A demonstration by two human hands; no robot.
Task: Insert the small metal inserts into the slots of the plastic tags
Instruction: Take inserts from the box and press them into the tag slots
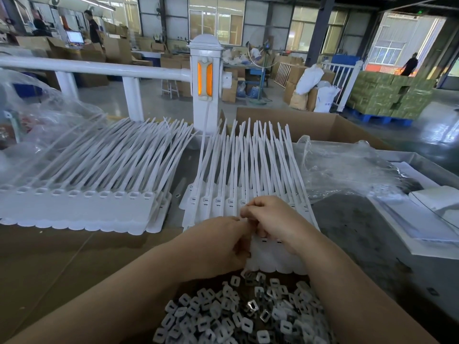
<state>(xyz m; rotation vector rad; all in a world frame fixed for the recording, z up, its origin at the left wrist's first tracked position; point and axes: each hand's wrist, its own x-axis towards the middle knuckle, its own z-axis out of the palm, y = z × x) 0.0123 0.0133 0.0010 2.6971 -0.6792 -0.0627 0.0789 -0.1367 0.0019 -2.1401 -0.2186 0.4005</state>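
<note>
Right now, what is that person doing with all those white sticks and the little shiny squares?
A person is fitting small metal inserts into white plastic tags. Both hands meet over the nearer strip of tags: the left hand and right hand have fingertips pinched together, though the piece between them is too small to see. The pile of inserts lies just below the hands. Another stack of tags lies to the left.

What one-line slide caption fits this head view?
Both hands work at a strip of white plastic tags above a heap of metal inserts.

One head-worn wide view, looking forward and down, close over both hands point(250, 227); the factory floor opens well beyond them, no second view.
</note>
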